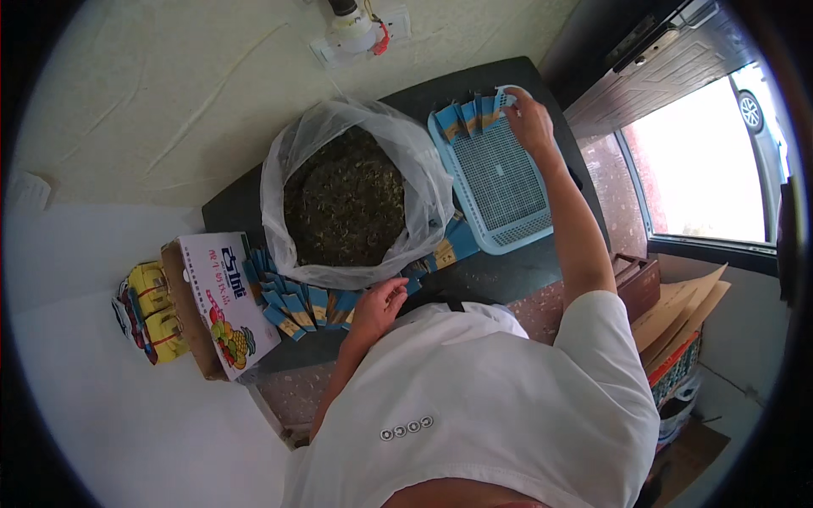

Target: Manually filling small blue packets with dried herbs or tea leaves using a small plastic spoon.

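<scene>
My right hand point(528, 120) reaches to the far right corner of a light blue plastic basket point(454, 184), beside a row of blue and tan paper packets point(469, 117) standing along its far end. Whether its fingers grip a packet or the rim cannot be told. My left hand point(380, 306) rests near the table's front edge, over more blue packets point(295, 308), fingers bent; its hold is unclear. Between the hands and the wall stands a clear plastic bag point(276, 209), rolled open and full of dark dried leaf material point(346, 203). Further packets point(452, 246) lie between bag and basket.
A dark table point(508, 279) holds all this. A printed cardboard carton point(219, 298) stands at its left end, with yellow packages point(152, 311) beyond. The wall has a socket with a plug point(356, 32). To the right are an open door point(673, 70), a wooden box point(635, 286) and cardboard sheets point(679, 311).
</scene>
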A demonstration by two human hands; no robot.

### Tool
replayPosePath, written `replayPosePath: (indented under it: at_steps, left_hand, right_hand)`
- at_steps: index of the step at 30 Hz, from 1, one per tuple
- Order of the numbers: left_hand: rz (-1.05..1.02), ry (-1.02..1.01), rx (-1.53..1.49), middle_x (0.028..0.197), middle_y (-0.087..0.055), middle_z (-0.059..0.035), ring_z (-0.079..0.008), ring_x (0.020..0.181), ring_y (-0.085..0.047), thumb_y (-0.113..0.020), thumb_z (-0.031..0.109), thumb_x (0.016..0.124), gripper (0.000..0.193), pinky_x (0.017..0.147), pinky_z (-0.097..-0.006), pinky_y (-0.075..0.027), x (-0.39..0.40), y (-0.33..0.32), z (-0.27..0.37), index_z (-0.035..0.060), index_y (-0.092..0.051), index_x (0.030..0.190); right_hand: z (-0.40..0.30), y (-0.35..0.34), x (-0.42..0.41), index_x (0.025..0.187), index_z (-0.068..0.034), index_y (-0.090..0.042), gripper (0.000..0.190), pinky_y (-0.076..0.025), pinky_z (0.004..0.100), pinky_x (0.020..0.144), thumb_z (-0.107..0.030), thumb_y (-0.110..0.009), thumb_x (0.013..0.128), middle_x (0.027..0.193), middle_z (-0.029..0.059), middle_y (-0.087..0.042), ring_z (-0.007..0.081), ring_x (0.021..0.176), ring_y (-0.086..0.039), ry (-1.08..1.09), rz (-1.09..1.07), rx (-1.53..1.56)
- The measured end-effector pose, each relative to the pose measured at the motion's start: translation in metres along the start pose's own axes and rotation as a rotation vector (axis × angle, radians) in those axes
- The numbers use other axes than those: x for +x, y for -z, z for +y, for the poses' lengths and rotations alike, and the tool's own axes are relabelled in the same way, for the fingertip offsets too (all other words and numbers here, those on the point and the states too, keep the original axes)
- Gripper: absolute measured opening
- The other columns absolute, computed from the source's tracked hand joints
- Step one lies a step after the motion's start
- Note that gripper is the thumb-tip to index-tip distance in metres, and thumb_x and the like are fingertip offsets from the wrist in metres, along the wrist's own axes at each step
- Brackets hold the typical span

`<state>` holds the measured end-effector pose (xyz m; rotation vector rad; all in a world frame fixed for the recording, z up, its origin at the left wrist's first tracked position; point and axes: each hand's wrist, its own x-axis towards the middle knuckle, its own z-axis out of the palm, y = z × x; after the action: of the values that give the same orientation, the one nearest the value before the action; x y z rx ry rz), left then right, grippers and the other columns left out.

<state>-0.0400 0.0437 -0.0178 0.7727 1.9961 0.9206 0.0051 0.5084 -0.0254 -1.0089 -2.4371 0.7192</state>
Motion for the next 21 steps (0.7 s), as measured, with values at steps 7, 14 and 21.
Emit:
replayPosePath:
  at_steps: [7,14,21]
  left_hand:
    - [0.027,-0.113,0.046,0.1,-0.07,-0.0089,-0.0277,0.089,-0.069,-0.067,0.018,0.094,0.028,0.079,-0.0368,-0.054,-0.002,-0.011,0.001,0.0085,-0.067,0.12]
    - [-0.022,-0.168,0.075,0.1,-0.07,-0.0086,-0.0268,0.088,-0.069,-0.068,0.017,0.093,0.029,0.077,-0.0363,-0.055,-0.019,-0.02,0.009,0.0095,-0.067,0.121]
    - [0.054,-0.185,0.078,0.102,-0.071,-0.0084,-0.026,0.089,-0.07,-0.069,0.019,0.093,0.031,0.079,-0.0353,-0.055,-0.045,-0.021,-0.01,0.0098,-0.067,0.122]
  right_hand:
    - [-0.039,0.016,-0.112,0.119,0.0,-0.069,0.045,-0.048,0.0258,0.061,-0.038,-0.067,0.096,0.087,0.0014,-0.068,0.0082,0.071,-0.058,-0.285,-0.455,0.585]
    - [-0.112,-0.016,-0.182,0.102,0.002,-0.072,0.038,-0.049,0.0289,0.068,-0.035,-0.071,0.094,0.079,0.0036,-0.066,0.0124,0.072,-0.06,-0.363,-0.687,0.607]
    - [-0.135,-0.049,-0.189,0.088,0.0,-0.071,0.028,-0.043,0.0287,0.062,-0.027,-0.067,0.096,0.07,-0.0002,-0.059,0.0084,0.067,-0.053,-0.311,-0.551,0.834]
